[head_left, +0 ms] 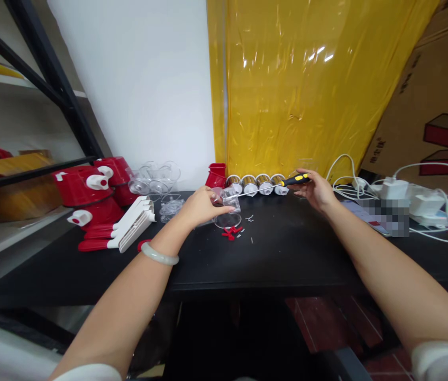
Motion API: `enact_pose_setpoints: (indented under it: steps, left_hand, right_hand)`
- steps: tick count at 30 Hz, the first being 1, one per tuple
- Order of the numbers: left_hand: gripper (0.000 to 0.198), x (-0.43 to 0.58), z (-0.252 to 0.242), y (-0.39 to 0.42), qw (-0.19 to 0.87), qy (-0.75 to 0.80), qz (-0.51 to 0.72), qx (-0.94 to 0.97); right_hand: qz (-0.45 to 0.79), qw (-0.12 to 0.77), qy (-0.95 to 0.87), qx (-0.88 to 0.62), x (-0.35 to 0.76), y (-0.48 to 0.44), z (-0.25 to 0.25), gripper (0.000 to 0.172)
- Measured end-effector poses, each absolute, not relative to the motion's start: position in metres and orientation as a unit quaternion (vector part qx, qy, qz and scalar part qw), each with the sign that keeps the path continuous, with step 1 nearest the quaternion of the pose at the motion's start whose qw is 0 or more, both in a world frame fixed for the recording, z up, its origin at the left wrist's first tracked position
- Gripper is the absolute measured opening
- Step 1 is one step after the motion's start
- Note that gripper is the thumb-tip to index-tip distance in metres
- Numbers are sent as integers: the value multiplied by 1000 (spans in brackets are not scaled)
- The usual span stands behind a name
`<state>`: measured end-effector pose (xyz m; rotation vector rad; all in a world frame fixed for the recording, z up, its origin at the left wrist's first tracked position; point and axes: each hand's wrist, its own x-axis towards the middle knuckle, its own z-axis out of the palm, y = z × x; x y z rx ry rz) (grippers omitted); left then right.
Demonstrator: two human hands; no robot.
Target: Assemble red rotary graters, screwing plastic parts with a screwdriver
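My left hand [200, 207], with a pale bangle on its wrist, is closed around a clear plastic part [231, 200] above the black table. In my right hand [314, 191] is the yellow-and-black handle of a screwdriver [295, 180]. Its long thin shaft points left, and the tip meets or overlaps the clear part; exact contact cannot be made out. Just below the left hand lie a clear round piece [228, 221], several small red parts [230, 232] and tiny light-coloured bits [249, 218].
Red containers with white knobs [84, 188] and white-and-red handles [132, 225] stand at left, near clear plastic parts [156, 177]. Behind the hands are a red part [216, 175] and several gold-and-white cylinders [263, 184]. White chargers and cables [426, 198] lie at right by a phone-like device [366, 216].
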<state>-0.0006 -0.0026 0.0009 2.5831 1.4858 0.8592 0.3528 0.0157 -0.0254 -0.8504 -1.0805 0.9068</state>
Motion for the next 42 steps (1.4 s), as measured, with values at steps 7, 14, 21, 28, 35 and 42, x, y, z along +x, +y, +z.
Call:
enact_pose_setpoints:
  steps: [7,14,21,28,35,42]
  left_hand:
    - [49,-2,-2,1,30,473,284,833]
    - [47,-1,-1,-1,22,468,281,837]
    - [49,-1,0,-2,30,478,286,830]
    - [49,-1,-2,0,26,480,285,829]
    - [51,-1,-2,1,20,478,285,831]
    - [48,-1,-1,-1,10,473,277,836]
  right_hand:
    - [316,674,-521,-418,355,19,-28,46]
    - [413,670,-482,-386,355,15,-23,36]
    - [355,678,-498,-407,356,19,-26,32]
    - [399,664,-483,-407,356,16,-23,39]
    - [347,671,-505,-418,355,15,-24,30]
    - [389,662,-498,-403,359,16,-23,35]
